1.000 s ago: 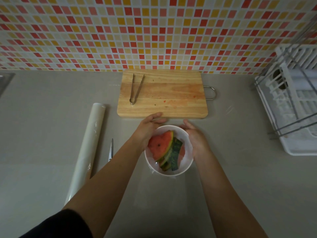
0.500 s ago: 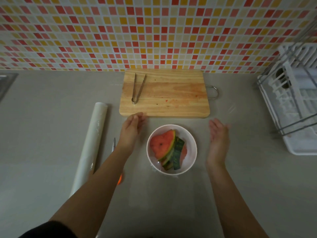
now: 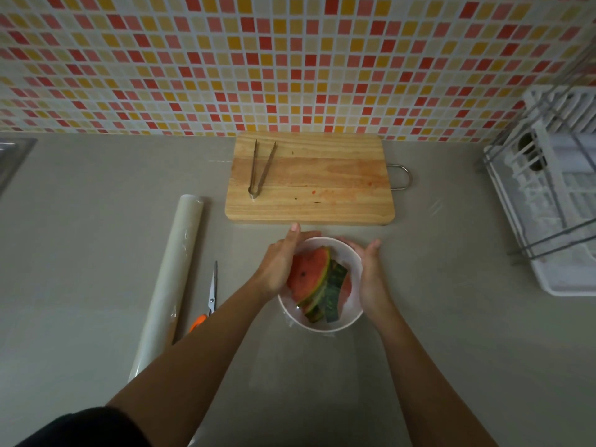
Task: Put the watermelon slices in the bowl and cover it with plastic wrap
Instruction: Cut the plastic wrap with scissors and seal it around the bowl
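Step (judged): sealing plastic wrap, the film too faint to confirm | watermelon slices (image 3: 317,282) in bowl (image 3: 346,258), just near-side of cutting board (image 3: 309,179) | left grip (image 3: 280,269), right grip (image 3: 371,279): fingers straight, flat against bowl sides, holding nothing | next: press film under rim without tipping bowl.

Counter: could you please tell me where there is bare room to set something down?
Bare counter lies left of the plastic wrap roll and between the bowl and dish rack. Crowded: left hand and right hand at the bowl, scissors beside the roll.

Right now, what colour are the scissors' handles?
Orange, in the head view: the scissors lie beside the plastic wrap roll.
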